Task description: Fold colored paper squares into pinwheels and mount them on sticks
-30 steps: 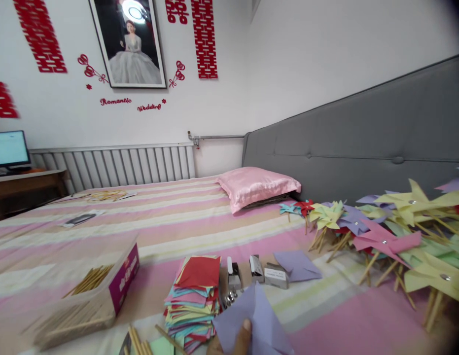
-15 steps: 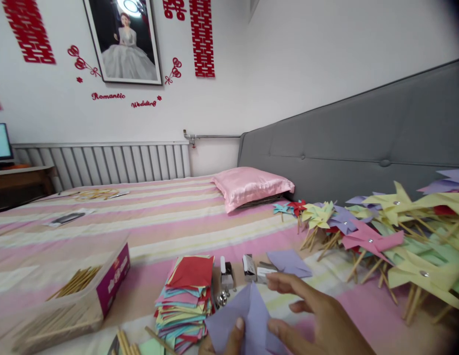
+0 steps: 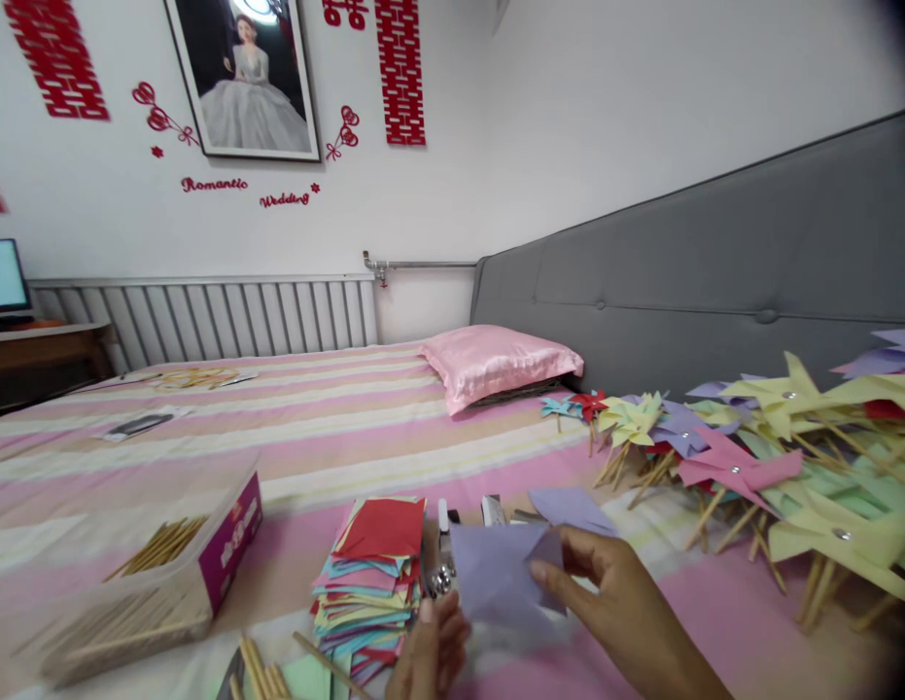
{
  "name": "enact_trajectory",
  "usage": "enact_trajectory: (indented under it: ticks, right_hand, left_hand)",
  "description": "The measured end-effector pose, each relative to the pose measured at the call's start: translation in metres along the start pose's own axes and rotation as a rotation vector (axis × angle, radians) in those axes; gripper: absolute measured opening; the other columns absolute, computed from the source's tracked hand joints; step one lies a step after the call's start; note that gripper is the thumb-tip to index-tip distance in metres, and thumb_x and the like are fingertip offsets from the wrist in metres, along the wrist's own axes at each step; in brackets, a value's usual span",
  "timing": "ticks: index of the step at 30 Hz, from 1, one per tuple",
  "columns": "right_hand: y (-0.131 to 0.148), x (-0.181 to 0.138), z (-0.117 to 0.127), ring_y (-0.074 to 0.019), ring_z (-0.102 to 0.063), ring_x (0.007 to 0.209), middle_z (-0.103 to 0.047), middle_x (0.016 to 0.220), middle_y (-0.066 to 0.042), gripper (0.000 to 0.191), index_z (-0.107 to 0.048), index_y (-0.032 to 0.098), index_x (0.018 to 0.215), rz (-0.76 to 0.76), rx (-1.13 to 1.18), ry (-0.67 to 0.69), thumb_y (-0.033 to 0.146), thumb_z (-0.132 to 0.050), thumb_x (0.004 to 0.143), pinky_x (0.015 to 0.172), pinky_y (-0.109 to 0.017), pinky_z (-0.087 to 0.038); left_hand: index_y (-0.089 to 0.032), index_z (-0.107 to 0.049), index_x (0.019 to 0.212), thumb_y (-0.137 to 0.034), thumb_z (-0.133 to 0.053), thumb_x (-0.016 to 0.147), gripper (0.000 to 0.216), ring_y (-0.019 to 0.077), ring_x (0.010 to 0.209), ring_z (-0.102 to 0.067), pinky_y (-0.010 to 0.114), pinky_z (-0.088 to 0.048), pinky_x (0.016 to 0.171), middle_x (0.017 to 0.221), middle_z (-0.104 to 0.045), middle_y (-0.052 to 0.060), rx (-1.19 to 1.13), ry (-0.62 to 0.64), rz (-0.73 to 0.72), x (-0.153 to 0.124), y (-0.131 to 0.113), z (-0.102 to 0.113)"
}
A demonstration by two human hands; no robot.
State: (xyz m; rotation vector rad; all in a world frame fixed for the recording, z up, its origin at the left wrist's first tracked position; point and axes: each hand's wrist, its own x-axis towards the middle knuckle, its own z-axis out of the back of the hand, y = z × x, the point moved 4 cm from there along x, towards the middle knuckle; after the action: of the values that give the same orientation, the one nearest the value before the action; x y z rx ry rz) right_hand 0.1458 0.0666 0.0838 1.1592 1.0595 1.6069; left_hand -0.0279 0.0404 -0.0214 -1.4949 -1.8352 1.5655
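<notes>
A sheet of purple paper [image 3: 488, 564], with creases and a cut flap, is pinched at its right edge between the thumb and fingers of my right hand [image 3: 605, 593]. Just below its left edge is my left hand [image 3: 434, 637], fingers loosely curled and thumb apart, nothing visible in its grip. Left of the sheet rises a stack of coloured paper squares [image 3: 379, 574], red on top. Small shiny metal pieces [image 3: 442, 580] lie between stack and sheet. Another purple sheet [image 3: 573, 507] rests behind my right hand, and the held sheet partly covers small boxes [image 3: 492, 510].
A clear plastic box [image 3: 131, 622] of wooden sticks sits at left, with loose sticks [image 3: 259, 671] near the front edge. Many finished paper pinwheels [image 3: 736, 471] crowd the right side by the grey headboard [image 3: 700, 262]. A pink pillow [image 3: 503, 360] lies farther back.
The purple paper has turned flatter and shifted up and right. My left hand has let go of it, while my right hand, open beside it before, now pinches its right edge.
</notes>
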Motion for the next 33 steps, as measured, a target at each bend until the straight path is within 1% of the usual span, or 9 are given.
enact_trajectory:
  ticks: [2,4,7,10,14,18,24,28,33]
  right_hand:
    - [0.002,0.002,0.005,-0.0199,-0.062,0.075,-0.068,0.076,-0.003,0.012,-0.067,0.019,0.073,0.081,-0.04,-0.102,0.028,-0.059,0.077,0.07,-0.029,-0.047]
    - [0.005,0.002,0.006,-0.0213,-0.06,0.087,-0.067,0.083,-0.003,0.007,-0.069,0.023,0.075,0.221,-0.073,-0.108,0.027,-0.063,0.075,0.08,-0.031,-0.045]
    - [0.007,0.002,0.001,-0.023,-0.053,0.103,-0.065,0.095,-0.004,0.011,-0.073,0.029,0.074,0.358,-0.125,-0.004,0.022,-0.064,0.074,0.09,-0.035,-0.042]
    - [0.006,-0.001,-0.005,-0.0227,-0.045,0.115,-0.059,0.114,-0.002,0.026,-0.074,0.032,0.072,0.347,-0.187,0.088,0.012,-0.058,0.075,0.098,-0.04,-0.036]
    - [0.007,-0.005,-0.01,-0.0226,-0.033,0.125,-0.046,0.132,0.005,0.044,-0.074,0.034,0.071,0.332,-0.256,0.162,-0.002,-0.048,0.065,0.103,-0.045,-0.028]
    - [0.01,-0.007,-0.013,-0.025,-0.027,0.128,-0.04,0.138,0.007,0.043,-0.074,0.033,0.068,0.315,-0.29,0.2,0.0,-0.047,0.063,0.099,-0.046,-0.031]
    - [0.006,-0.006,-0.01,-0.021,-0.049,0.113,-0.054,0.126,0.0,0.037,-0.074,0.03,0.075,0.187,-0.146,0.306,0.001,-0.05,0.071,0.093,-0.037,-0.039]
    - [0.006,-0.004,-0.003,-0.0198,-0.059,0.098,-0.066,0.104,-0.004,0.016,-0.073,0.025,0.077,0.144,-0.042,0.346,0.014,-0.061,0.075,0.088,-0.032,-0.043]
    - [0.005,-0.005,-0.002,-0.0155,-0.061,0.076,-0.067,0.079,-0.002,0.012,-0.074,0.021,0.078,0.148,-0.075,0.446,0.014,-0.065,0.074,0.072,-0.025,-0.046]
  left_hand:
    - [-0.015,-0.067,0.082,-0.05,-0.061,0.068,0.038,0.0242,0.08,-0.066,0.033,-0.046,0.073,0.081,-0.072,0.012,-0.05,-0.063,0.019,0.004,-0.001,0.003]
    - [-0.015,-0.066,0.08,-0.044,-0.063,0.068,0.031,0.0207,0.065,-0.066,0.03,-0.047,0.063,0.076,-0.072,0.009,-0.105,-0.064,0.071,0.004,-0.003,0.002]
    - [-0.016,-0.066,0.074,-0.055,-0.061,0.065,0.04,0.0218,0.057,-0.066,0.032,-0.049,0.058,0.066,-0.072,0.008,-0.282,0.141,0.216,-0.005,-0.009,-0.008]
    - [-0.015,-0.071,0.082,-0.07,-0.051,0.06,0.062,0.0317,0.085,-0.066,0.04,-0.049,0.076,0.082,-0.074,0.014,-0.371,0.347,0.284,-0.019,-0.023,-0.017]
    - [-0.016,-0.069,0.095,-0.05,-0.069,0.059,0.05,0.034,0.096,-0.063,0.043,-0.047,0.085,0.089,-0.074,0.012,-0.263,0.332,0.165,-0.023,-0.033,-0.016]
    - [-0.013,-0.068,0.083,-0.026,-0.081,0.049,0.039,0.0315,0.081,-0.068,0.041,-0.052,0.076,0.075,-0.075,0.011,-0.19,0.289,0.09,-0.02,-0.027,-0.014]
    - [-0.011,-0.065,0.072,-0.024,-0.083,0.046,0.034,0.0273,0.066,-0.07,0.034,-0.054,0.062,0.061,-0.074,0.009,-0.152,0.238,0.089,-0.017,-0.023,-0.011]
    - [-0.011,-0.066,0.073,-0.026,-0.083,0.046,0.035,0.0247,0.06,-0.069,0.032,-0.052,0.058,0.062,-0.074,0.009,-0.136,0.238,0.08,-0.015,-0.021,-0.009]
    - [-0.01,-0.069,0.069,-0.034,-0.082,0.045,0.037,0.0189,0.049,-0.064,0.026,-0.048,0.049,0.054,-0.071,0.009,-0.045,0.28,0.043,-0.012,-0.016,-0.007]
